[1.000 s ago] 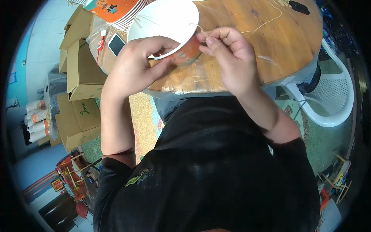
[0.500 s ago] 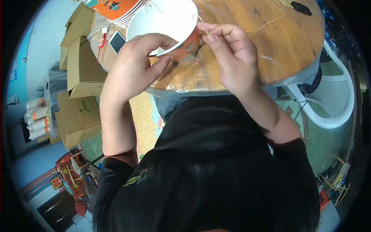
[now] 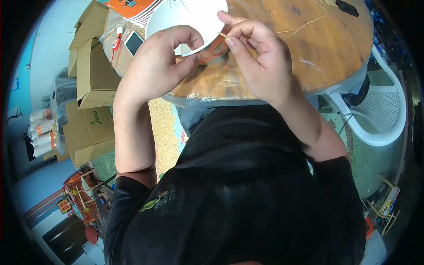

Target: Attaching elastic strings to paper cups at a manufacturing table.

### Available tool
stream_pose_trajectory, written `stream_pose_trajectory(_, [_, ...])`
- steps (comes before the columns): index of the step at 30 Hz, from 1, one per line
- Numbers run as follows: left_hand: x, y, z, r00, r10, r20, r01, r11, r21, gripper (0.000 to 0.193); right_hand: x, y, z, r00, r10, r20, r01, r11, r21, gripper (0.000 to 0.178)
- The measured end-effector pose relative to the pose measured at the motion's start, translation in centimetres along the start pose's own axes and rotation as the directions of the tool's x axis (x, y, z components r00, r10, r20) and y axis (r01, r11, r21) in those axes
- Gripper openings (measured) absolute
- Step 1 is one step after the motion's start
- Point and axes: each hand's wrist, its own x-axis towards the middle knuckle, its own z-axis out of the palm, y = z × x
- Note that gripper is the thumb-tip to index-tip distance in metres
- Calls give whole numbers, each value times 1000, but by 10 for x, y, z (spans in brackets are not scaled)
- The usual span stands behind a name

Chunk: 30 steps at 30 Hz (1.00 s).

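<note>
Head view: left hand (image 3: 163, 66) grips bucket (image 3: 190, 20) by near rim, thumb outside, fingers inside. Right hand (image 3: 267, 62) pinches string (image 3: 223, 35) just beside right rim; whether string threads through, hard to tell. Bucket tilted over worktop (image 3: 327, 55), phone (image 3: 134, 43) and orange stack (image 3: 132, 9) crowding left; wood stretches right to curved edge.

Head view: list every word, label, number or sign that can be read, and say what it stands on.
Cardboard box, left: green lettering beside a small emblem; wording not copied here.
Red-and-yellow panel, lower left: too small to read.
Stacked white-and-orange containers, far left: any print is too small to read.
Orange stack, top: a picture, cut off by the edge; no readable words.
Bucket in the hands: no readable text.
</note>
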Motion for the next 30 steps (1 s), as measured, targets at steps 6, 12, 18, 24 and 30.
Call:
stream_pose_trajectory(6, [-3, 2, 2, 998, 5, -56, 0, 997, 77, 28, 0, -1, 0, 1000, 11, -10, -11, 1000, 5, 9])
stream_pose_trajectory(12, [3, -6, 5, 985, 157, -71, -147, 980, 137, 28, 0, 6, -1, 993, -114, 15, 115, 985, -126, 11])
stream_pose_trajectory(18, [5, -9, 3, 976, 203, -78, -200, 979, 45, 27, -1, 3, -4, 986, -161, 32, 164, 968, -190, 12])
stream_pose_trajectory(24, [7, -6, 17, 978, 162, -130, -132, 969, 209, 22, -2, -2, -3, 996, -82, 40, 86, 988, -128, 12])
stream_pose_trajectory(30, [4, -15, 12, 960, 242, -142, -213, 959, 189, 21, -1, -1, -5, 991, -121, 48, 127, 979, -157, 11])
